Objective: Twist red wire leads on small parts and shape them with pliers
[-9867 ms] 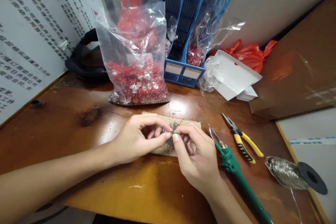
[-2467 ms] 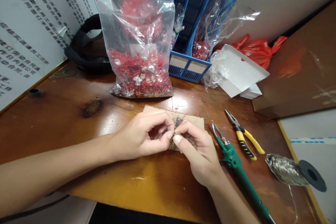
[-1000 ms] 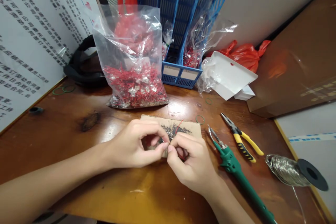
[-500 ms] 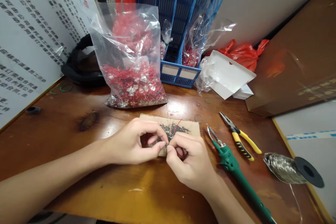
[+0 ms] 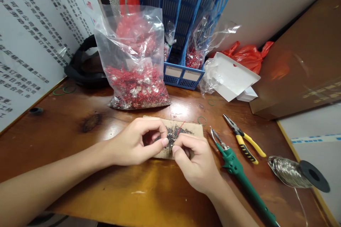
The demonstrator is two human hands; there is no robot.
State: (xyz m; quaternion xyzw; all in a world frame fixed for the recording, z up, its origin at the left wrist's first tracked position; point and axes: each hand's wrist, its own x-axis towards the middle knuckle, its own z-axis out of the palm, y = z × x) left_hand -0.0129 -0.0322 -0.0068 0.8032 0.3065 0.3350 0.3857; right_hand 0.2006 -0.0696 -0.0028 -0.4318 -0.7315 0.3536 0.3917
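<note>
My left hand (image 5: 137,143) and my right hand (image 5: 195,163) meet over a scorched piece of cardboard (image 5: 189,130) on the wooden desk (image 5: 66,134). Both pinch one small part with thin red wires (image 5: 181,126) between thumb and fingertips. The part itself is tiny and mostly hidden by my fingers. A red wire end sticks up just above my right hand.
A clear bag of red-wired parts (image 5: 135,64) stands behind the cardboard. Right of my hands lie a green soldering iron (image 5: 237,168), yellow-handled pliers (image 5: 243,138) and a solder spool (image 5: 298,175). Behind are a blue file rack (image 5: 183,25), a white box (image 5: 234,76) and a brown carton (image 5: 301,64).
My hands have stayed joined over the cardboard, with only small shifts of the fingers on the part. The view has wobbled slightly.
</note>
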